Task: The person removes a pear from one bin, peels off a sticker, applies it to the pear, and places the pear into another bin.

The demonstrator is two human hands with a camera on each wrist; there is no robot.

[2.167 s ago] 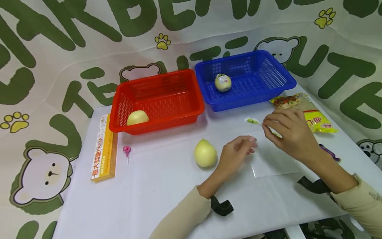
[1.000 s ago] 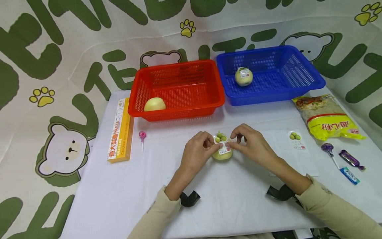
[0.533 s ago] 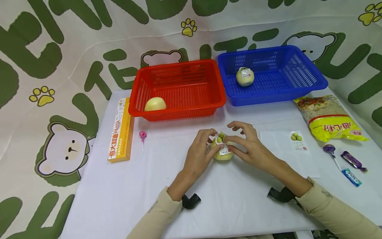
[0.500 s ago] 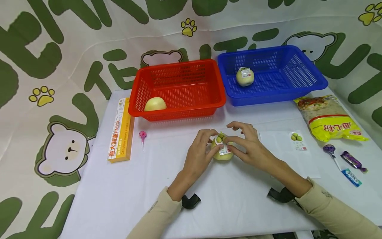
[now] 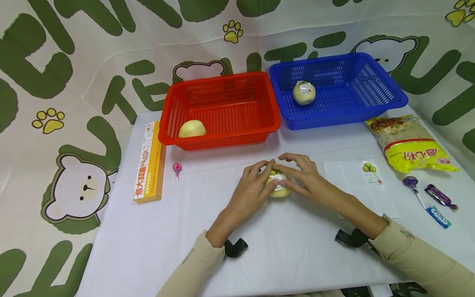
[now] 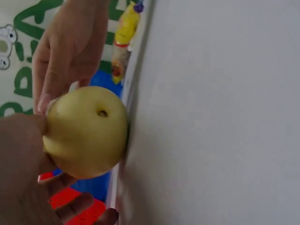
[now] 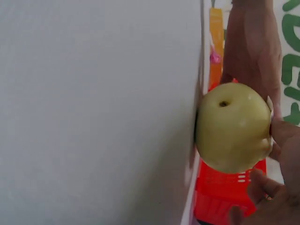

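Two baskets are sitting at the far side of the white table (image 5: 148,247): a red basket (image 5: 222,108) holding one pale fruit (image 5: 191,129), and just beside it a blue basket (image 5: 335,88) holding a labelled fruit (image 5: 304,93). A yellow noodle bag (image 5: 408,144) is lying at the right edge, and a pasta box (image 5: 149,163) is lying left of the red basket. Near the table's middle, the left hand (image 5: 251,190) and right hand (image 5: 302,177) are cupping a yellow pear (image 5: 279,189) from either side, fingers curling round it and pressing a sticker (image 5: 277,177) onto its top. A sticker sheet (image 5: 371,173) and lollipops (image 5: 410,182) are lying to the right.
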